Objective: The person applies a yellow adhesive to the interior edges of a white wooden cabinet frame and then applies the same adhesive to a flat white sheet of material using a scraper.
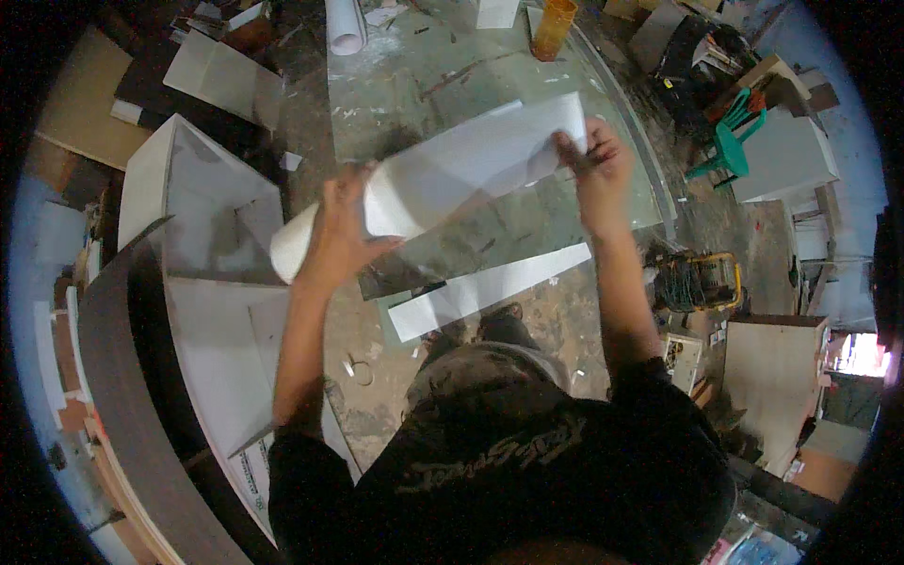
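Observation:
A white roll of sheet material (480, 155) stretches between my two hands above the worktable, partly unrolled. My left hand (339, 226) is wrapped round the thick rolled end at left, with the thumb on its near side. At the far right corner my right hand (598, 165) pinches the loose end of the sheet, thumb on top and fingers partly hidden behind it. Below the sheet, a long white strip (490, 290) lies slantwise along the near edge of the greenish worktable (443, 71).
Another white roll (346, 33) and an orange-yellow container (554, 30) stand at the table's far end. Close on my left is a large open white cabinet (217, 330). To the right are a green plastic chair (730, 146) and a yellow-framed machine (702, 281). A ring (360, 372) lies on the floor.

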A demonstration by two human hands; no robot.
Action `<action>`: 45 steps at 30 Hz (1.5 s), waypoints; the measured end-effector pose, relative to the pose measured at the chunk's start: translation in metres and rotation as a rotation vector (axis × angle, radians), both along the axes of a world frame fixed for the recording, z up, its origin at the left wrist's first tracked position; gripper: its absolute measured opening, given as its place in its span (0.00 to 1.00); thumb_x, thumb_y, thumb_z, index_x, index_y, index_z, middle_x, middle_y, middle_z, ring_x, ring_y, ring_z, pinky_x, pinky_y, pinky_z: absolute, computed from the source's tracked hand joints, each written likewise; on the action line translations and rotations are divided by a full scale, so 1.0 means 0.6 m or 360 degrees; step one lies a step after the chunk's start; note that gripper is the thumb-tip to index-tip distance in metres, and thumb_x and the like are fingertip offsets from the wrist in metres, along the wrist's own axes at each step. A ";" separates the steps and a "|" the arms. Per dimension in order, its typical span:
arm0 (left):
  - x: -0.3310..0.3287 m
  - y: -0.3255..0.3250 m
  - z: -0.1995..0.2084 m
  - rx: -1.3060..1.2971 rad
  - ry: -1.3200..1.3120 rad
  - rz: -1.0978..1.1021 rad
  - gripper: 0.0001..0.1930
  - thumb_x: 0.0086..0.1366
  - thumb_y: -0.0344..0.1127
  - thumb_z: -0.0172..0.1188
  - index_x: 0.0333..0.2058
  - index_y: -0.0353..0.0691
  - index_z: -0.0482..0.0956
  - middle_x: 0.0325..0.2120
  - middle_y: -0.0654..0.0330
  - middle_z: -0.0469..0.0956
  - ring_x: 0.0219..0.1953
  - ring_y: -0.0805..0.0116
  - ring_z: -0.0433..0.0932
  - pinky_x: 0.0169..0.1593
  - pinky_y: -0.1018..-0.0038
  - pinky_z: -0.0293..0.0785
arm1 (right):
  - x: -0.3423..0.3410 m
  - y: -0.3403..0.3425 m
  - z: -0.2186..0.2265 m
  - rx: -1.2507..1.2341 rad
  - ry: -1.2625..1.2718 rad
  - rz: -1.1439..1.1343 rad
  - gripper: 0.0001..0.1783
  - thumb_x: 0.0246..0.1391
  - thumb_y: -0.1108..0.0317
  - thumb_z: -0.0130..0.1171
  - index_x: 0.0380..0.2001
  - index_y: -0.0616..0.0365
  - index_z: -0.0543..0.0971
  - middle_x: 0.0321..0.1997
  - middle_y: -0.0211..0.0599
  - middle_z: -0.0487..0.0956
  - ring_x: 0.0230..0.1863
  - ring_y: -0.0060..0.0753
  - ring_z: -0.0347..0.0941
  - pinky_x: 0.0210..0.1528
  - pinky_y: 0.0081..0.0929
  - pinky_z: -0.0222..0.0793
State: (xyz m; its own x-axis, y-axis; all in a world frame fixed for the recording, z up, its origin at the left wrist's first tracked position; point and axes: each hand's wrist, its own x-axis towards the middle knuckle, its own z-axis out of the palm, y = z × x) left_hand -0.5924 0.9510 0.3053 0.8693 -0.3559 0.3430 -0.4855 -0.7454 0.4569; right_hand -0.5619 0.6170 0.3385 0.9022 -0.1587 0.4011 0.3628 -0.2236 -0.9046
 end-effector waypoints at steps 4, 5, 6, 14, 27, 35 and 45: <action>-0.003 0.017 0.119 -0.0156 -0.0301 -0.0170 0.61 0.29 0.42 0.83 0.63 0.40 0.56 0.61 0.48 0.59 0.63 0.47 0.59 0.64 0.55 0.62 | -0.009 -0.012 0.105 0.0304 0.0114 0.0078 0.08 0.57 0.72 0.62 0.39 0.63 0.79 0.34 0.29 0.80 0.34 0.19 0.74 0.37 0.18 0.67; 0.000 0.020 0.142 -0.0246 -0.0333 -0.0212 0.63 0.28 0.42 0.84 0.64 0.41 0.54 0.62 0.49 0.58 0.63 0.49 0.60 0.65 0.55 0.62 | -0.011 -0.012 0.129 0.0313 0.0100 0.0089 0.08 0.57 0.72 0.62 0.39 0.63 0.79 0.34 0.29 0.80 0.34 0.19 0.74 0.37 0.18 0.67; 0.003 0.017 0.167 -0.0338 -0.0231 -0.0246 0.67 0.27 0.42 0.84 0.66 0.42 0.50 0.64 0.49 0.57 0.62 0.53 0.62 0.64 0.56 0.62 | -0.013 -0.015 0.151 0.0404 0.0049 0.0107 0.11 0.56 0.71 0.64 0.40 0.64 0.79 0.35 0.30 0.81 0.33 0.19 0.74 0.36 0.18 0.68; -0.007 0.046 0.331 -0.0517 -0.0049 -0.0451 0.58 0.41 0.40 0.79 0.67 0.40 0.52 0.62 0.49 0.63 0.47 0.66 0.73 0.54 0.68 0.68 | -0.011 -0.049 0.247 0.0616 -0.0070 0.0207 0.14 0.56 0.69 0.64 0.43 0.65 0.78 0.41 0.33 0.82 0.40 0.23 0.76 0.47 0.22 0.67; -0.046 0.049 0.414 -0.0551 0.0115 -0.0003 0.44 0.50 0.32 0.77 0.63 0.41 0.61 0.47 0.57 0.74 0.44 0.74 0.71 0.45 0.71 0.67 | 0.012 -0.092 0.291 0.0517 -0.0098 0.0174 0.16 0.61 0.64 0.58 0.48 0.62 0.76 0.44 0.33 0.80 0.46 0.27 0.73 0.52 0.30 0.64; -0.036 0.115 0.369 -0.0406 0.0086 -0.0289 0.34 0.63 0.45 0.64 0.63 0.38 0.63 0.36 0.64 0.77 0.31 0.80 0.68 0.38 0.84 0.65 | 0.019 -0.077 0.273 0.0550 0.0014 0.0071 0.19 0.63 0.61 0.56 0.50 0.65 0.76 0.46 0.36 0.79 0.50 0.30 0.72 0.56 0.31 0.62; -0.036 0.294 0.291 -0.1232 0.0320 -0.0153 0.52 0.56 0.69 0.59 0.64 0.29 0.58 0.49 0.51 0.73 0.49 0.65 0.74 0.54 0.71 0.69 | 0.051 -0.090 0.200 0.0652 0.0178 0.0044 0.21 0.63 0.65 0.54 0.55 0.66 0.72 0.49 0.38 0.78 0.52 0.35 0.72 0.61 0.36 0.62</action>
